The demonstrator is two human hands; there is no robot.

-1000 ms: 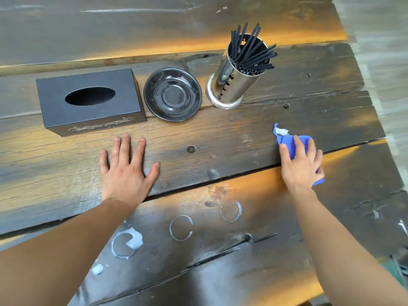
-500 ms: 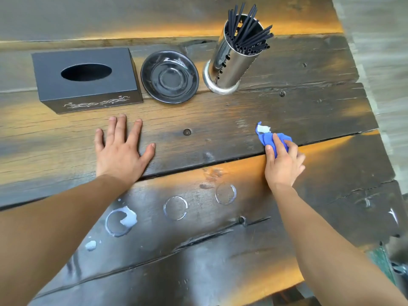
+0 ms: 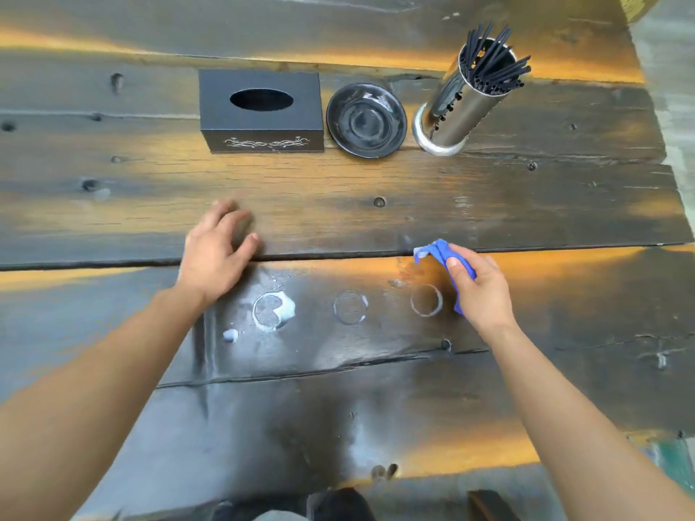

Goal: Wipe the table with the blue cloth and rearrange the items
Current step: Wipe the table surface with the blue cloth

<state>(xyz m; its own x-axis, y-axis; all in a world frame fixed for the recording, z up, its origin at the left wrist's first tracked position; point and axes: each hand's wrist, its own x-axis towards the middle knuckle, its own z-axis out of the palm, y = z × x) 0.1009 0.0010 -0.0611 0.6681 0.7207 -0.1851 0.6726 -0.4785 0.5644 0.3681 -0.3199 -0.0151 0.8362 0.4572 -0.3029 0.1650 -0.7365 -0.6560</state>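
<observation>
The right hand (image 3: 481,291) is closed around the blue cloth (image 3: 438,251), which is bunched up, and presses it on the dark wooden desk (image 3: 564,204). The cloth sits just right of the rightmost of three white ring marks (image 3: 426,300) on the near plank. The middle ring (image 3: 350,307) is thin, and the left ring (image 3: 273,310) has a white smear on it. The left hand (image 3: 216,253) rests on the desk with its fingers spread apart, holding nothing, just beyond the left ring. At the far side stand three things in a row: a black tissue box (image 3: 261,112) on the left, a black saucer (image 3: 366,120) in the middle, and a shiny metal holder (image 3: 457,109) full of black straws (image 3: 492,67) on the right
</observation>
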